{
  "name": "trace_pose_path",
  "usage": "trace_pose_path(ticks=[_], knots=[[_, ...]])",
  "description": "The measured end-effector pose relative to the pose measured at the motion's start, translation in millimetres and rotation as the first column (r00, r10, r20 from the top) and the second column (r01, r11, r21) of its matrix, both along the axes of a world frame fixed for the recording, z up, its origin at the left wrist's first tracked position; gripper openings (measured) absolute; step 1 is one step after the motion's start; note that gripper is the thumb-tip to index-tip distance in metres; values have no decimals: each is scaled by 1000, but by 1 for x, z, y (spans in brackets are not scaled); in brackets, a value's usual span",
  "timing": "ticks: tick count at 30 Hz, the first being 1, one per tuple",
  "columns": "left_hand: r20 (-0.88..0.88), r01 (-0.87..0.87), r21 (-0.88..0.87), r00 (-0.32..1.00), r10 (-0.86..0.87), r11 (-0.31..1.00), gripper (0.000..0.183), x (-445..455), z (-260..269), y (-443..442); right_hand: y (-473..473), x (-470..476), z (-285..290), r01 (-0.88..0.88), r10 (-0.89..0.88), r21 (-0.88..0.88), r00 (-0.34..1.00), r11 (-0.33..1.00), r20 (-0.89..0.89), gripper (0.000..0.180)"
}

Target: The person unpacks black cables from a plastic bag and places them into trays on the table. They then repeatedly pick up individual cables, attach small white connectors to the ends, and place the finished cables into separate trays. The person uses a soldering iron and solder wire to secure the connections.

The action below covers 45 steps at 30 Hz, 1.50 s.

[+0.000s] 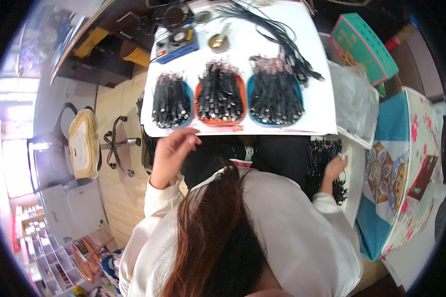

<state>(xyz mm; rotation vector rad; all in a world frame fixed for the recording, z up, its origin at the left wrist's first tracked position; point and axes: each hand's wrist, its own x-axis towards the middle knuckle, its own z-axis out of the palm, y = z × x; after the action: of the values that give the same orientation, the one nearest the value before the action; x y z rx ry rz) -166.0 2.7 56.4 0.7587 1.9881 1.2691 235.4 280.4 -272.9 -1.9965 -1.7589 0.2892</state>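
My left hand is raised just off the front edge of the white table, fingers loosely bent, with no object visible in it. Nearest to it are bundles of short black cables with metal connector ends. One bundle lies in a blue tray, another fills an orange tray, and a third lies in a second blue tray. At the right, low beside the table, my right hand is over a heap of black cables in a white box; blur hides what its fingertips hold.
Behind the trays are a blue soldering station, a small round tin, a fan and long black cables. A clear plastic bag, green box and patterned fabric bag crowd the right. A wheeled chair stands left.
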Motion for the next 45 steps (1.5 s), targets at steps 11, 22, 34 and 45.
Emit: trace_pose_path(ticks=[11, 22, 34, 45], knots=[[-966, -222, -28, 257, 31, 975, 13, -100, -43, 66, -28, -224, 290, -743, 643, 153, 432, 651, -633, 14], [-837, -347, -30, 521, 166, 937, 8, -114, -51, 63, -61, -376, 313, -914, 914, -152, 393, 376, -97, 36], [-487, -330, 245, 771, 411, 911, 14, -133, -41, 48, -28, -348, 309, -880, 444, -381, 472, 283, -762, 25], [380, -505, 670, 863, 333, 544, 9, -128, -24, 47, -24, -327, 311, -955, -304, -295, 273, 26, -913, 17]])
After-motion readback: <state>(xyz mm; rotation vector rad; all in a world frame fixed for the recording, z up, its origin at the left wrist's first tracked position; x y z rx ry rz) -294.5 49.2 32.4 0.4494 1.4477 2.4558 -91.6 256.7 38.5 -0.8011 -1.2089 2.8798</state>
